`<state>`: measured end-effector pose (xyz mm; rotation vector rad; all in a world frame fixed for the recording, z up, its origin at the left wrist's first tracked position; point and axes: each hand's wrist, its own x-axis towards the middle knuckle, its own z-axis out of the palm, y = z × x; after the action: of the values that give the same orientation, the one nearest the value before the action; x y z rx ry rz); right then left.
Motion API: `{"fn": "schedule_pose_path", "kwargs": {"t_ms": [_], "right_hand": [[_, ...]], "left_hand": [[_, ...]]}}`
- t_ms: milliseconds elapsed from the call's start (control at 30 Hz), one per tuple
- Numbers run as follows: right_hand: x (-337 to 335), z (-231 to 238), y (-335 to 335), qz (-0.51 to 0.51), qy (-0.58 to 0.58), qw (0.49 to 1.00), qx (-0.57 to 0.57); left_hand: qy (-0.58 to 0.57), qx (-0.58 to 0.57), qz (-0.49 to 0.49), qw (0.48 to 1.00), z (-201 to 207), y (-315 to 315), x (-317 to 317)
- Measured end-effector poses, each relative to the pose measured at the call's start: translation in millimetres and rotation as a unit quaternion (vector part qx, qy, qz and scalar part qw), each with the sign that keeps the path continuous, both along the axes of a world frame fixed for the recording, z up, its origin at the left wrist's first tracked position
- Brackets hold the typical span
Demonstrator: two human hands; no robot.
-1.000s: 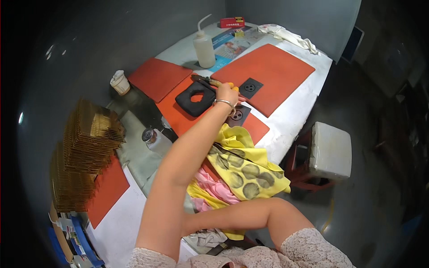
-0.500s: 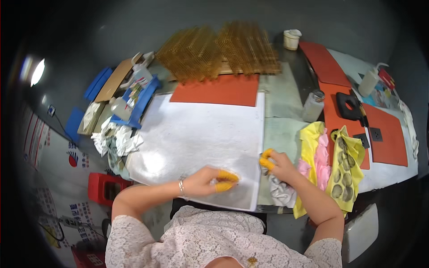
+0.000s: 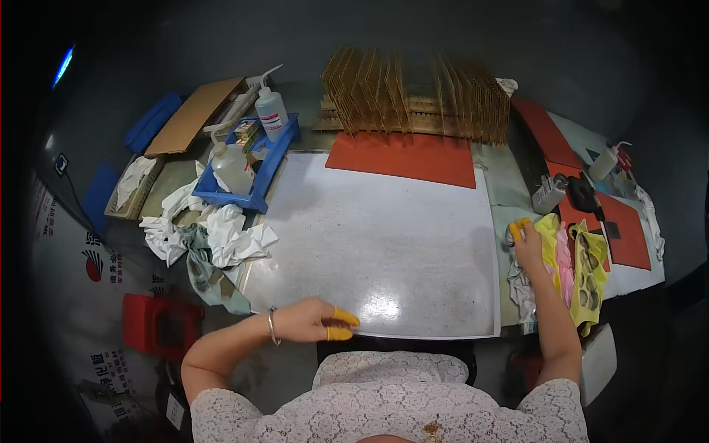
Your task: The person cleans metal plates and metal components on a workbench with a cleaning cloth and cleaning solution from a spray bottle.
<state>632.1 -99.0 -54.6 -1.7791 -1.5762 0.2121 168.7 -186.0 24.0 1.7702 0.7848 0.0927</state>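
Back comes the left hand (image 3: pixel 317 321) to the near edge of the glossy white rectangular sheet (image 3: pixel 384 244), while the right hand (image 3: pixel 529 249) has swung out beyond its right side; left thumb and forefinger, in yellow finger covers (image 3: pixel 344 317), stand slightly apart, nothing seen between them; right fingers curl at the crumpled grey-white cloth (image 3: pixel 521 288) on the bench (image 3: pixel 509 190), beside the bright yellow cloth (image 3: pixel 547 235); whether they grip it, I can't tell.

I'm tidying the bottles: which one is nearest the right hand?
The squat-capped bottle just beyond the right hand. The back tray bottle, front tray bottle and far-right bottle stand farther away and have spouts.
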Motion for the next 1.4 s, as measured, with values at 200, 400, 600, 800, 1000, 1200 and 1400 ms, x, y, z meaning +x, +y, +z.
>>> {"fn": "schedule_pose_path", "kwargs": {"t_ms": [200,400,600,800,1000,1200,1400], "right_hand": [[10,-28,0,-0.019,0.174,0.981,0.085],[9,-37,-2,-0.009,0.367,0.928,0.063],[6,-26,-7,-0.001,0.439,0.898,0.036],[4,-27,-8,-0.005,0.409,0.911,0.039],[2,-19,-6,-0.015,0.347,0.937,0.046],[29,-42,10,-0.017,0.306,0.947,0.093],[17,-44,14,0.017,0.286,0.949,0.128]], "left_hand": [[-0.075,0.281,0.209,0.934,98,215,73],[0.092,0.379,0.311,0.867,134,401,182],[0.188,0.414,0.31,0.835,104,488,237],[0.174,0.488,0.307,0.798,125,469,237],[0.089,0.464,0.275,0.837,174,329,151],[-0.106,0.377,0.195,0.899,133,182,58],[0.041,0.372,0.15,0.915,87,129,13]]}}
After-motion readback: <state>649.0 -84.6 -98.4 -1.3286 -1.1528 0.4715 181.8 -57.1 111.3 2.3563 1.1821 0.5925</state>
